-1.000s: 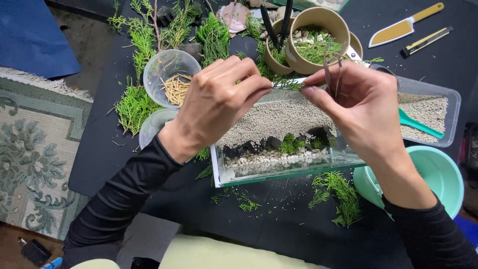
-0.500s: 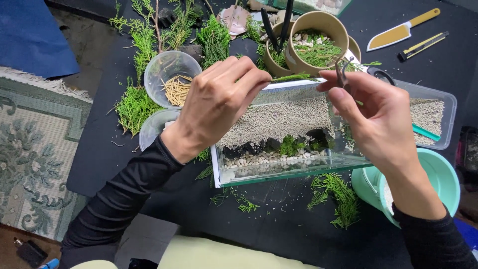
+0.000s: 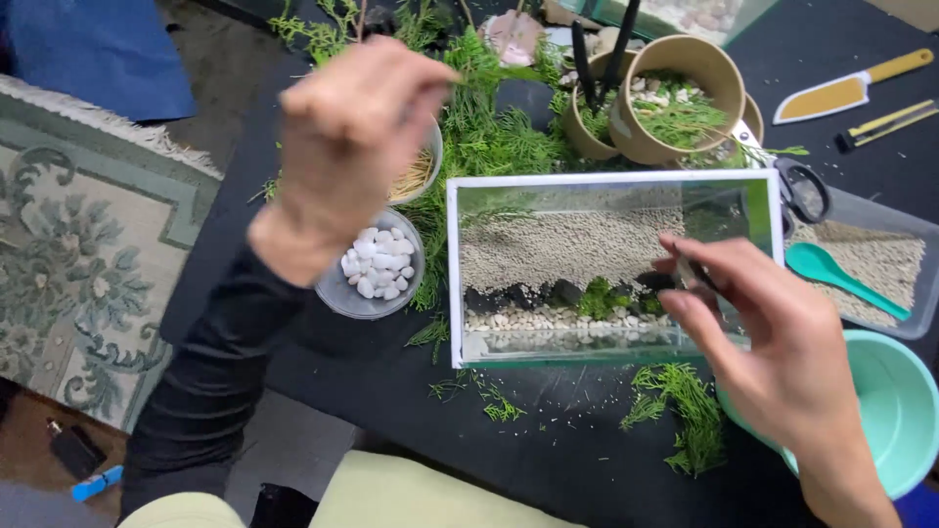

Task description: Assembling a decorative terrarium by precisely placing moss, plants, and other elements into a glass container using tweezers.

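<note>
Since the earlier frame, the left hand (image 3: 347, 147) has lifted off the glass tank (image 3: 611, 269) and now hangs above the cup of white pebbles (image 3: 377, 264), fingers pinched together on a green sprig (image 3: 494, 73). Right hand (image 3: 773, 352) has dropped to the tank's right end, fingers closed on thin tweezers (image 3: 696, 276) at the moss (image 3: 606, 296) inside. Scissors (image 3: 797, 181) lie behind the tank.

One glass tank (image 3: 611, 269), two paper cups (image 3: 675, 93), two clear plastic cups (image 3: 372, 274), one pair of scissors (image 3: 797, 181), one green spoon (image 3: 841, 276), one knife (image 3: 846, 93), one teal bowl (image 3: 895, 411), one tray (image 3: 880, 259).
</note>
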